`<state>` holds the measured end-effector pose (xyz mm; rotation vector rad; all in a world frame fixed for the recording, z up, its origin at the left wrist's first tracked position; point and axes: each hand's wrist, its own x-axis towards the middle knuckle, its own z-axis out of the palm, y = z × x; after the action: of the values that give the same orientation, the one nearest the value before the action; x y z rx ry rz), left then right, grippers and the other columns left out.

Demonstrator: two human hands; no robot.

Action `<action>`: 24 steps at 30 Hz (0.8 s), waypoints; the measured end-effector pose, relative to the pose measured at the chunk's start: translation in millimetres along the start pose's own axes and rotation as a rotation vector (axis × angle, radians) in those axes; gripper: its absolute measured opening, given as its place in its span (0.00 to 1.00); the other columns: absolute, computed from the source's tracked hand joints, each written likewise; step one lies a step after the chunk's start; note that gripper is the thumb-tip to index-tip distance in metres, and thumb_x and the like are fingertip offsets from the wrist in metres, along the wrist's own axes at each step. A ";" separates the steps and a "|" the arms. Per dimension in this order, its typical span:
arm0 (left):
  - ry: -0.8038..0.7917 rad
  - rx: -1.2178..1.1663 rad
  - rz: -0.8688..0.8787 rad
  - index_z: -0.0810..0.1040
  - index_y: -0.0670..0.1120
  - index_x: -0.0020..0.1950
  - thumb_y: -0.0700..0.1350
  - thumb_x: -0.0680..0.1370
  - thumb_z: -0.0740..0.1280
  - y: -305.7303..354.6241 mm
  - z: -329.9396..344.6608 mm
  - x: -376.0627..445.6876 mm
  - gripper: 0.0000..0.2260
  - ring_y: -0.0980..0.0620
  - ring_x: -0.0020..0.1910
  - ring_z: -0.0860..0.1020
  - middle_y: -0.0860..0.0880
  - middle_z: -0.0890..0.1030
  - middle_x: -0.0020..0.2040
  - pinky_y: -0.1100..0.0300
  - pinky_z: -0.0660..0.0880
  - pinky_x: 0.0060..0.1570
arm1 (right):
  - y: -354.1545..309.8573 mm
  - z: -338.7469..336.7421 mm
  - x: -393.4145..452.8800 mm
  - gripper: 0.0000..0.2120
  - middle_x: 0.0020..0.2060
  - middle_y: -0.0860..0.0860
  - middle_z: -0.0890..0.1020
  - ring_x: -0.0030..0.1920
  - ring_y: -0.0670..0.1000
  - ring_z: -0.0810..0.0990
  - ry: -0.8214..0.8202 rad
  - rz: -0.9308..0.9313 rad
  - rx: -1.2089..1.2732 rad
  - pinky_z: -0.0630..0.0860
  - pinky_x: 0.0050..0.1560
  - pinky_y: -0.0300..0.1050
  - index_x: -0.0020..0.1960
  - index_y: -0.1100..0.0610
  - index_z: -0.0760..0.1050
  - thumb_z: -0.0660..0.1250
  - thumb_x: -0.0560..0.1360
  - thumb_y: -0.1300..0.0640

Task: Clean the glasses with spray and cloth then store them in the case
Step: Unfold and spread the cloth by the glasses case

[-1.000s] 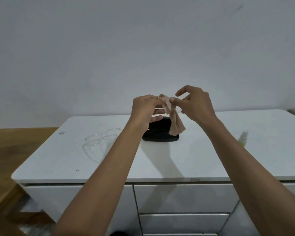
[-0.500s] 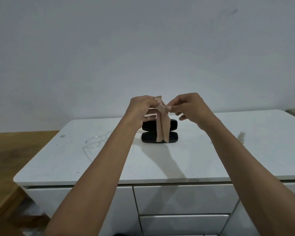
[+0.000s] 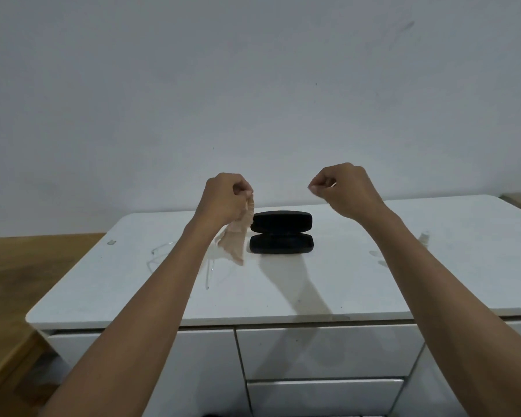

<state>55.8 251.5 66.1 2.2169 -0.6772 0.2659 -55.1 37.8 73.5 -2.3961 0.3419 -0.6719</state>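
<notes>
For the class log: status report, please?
Left hand shut on cloth; right hand fisted, empty. Glasses on cabinet, case open. Nothing obstructing.

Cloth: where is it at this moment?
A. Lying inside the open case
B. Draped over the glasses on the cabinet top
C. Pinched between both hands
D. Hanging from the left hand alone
D. The cloth dangles from the closed left hand, while the right hand is apart from it and grips none of it; the open black case holds no cloth.
</notes>
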 end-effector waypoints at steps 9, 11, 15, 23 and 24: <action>-0.028 -0.221 -0.025 0.85 0.44 0.44 0.39 0.75 0.70 15.7 -2.0 4.0 0.04 0.53 0.31 0.80 0.47 0.82 0.34 0.51 0.84 0.44 | -24.7 54.1 -24.6 0.14 0.37 0.46 0.84 0.41 0.48 0.83 -0.240 -0.002 0.153 0.77 0.40 0.45 0.42 0.51 0.84 0.80 0.66 0.42; -0.063 -0.293 -0.023 0.85 0.44 0.44 0.40 0.74 0.70 18.6 -2.7 3.6 0.04 0.49 0.35 0.80 0.43 0.84 0.37 0.45 0.84 0.49 | -26.9 61.0 -26.1 0.17 0.39 0.44 0.85 0.45 0.48 0.84 -0.165 0.009 0.139 0.80 0.45 0.47 0.50 0.51 0.82 0.80 0.67 0.43; -0.131 -0.329 0.024 0.86 0.44 0.46 0.40 0.77 0.71 23.8 -6.9 3.3 0.04 0.52 0.34 0.79 0.47 0.82 0.35 0.49 0.82 0.47 | -22.5 55.7 -24.1 0.34 0.39 0.44 0.83 0.45 0.46 0.81 -0.132 0.015 0.226 0.76 0.44 0.42 0.71 0.47 0.70 0.80 0.69 0.46; -0.150 -0.237 0.110 0.87 0.51 0.44 0.45 0.74 0.73 19.9 -10.0 10.1 0.03 0.49 0.38 0.80 0.47 0.83 0.36 0.50 0.80 0.46 | -1.2 49.2 -21.8 0.09 0.37 0.49 0.83 0.40 0.49 0.79 -0.275 0.082 0.470 0.75 0.41 0.44 0.39 0.54 0.80 0.78 0.73 0.52; -0.144 -0.226 0.115 0.87 0.51 0.44 0.44 0.75 0.74 18.6 -9.7 10.5 0.03 0.51 0.36 0.79 0.49 0.82 0.34 0.52 0.78 0.44 | 1.4 48.7 -22.1 0.09 0.36 0.48 0.83 0.39 0.49 0.79 -0.259 0.086 0.461 0.75 0.41 0.44 0.37 0.53 0.81 0.78 0.73 0.52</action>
<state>54.5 244.5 88.5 1.9973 -0.8711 0.0827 -47.3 69.5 31.1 -1.9819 0.1566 -0.3476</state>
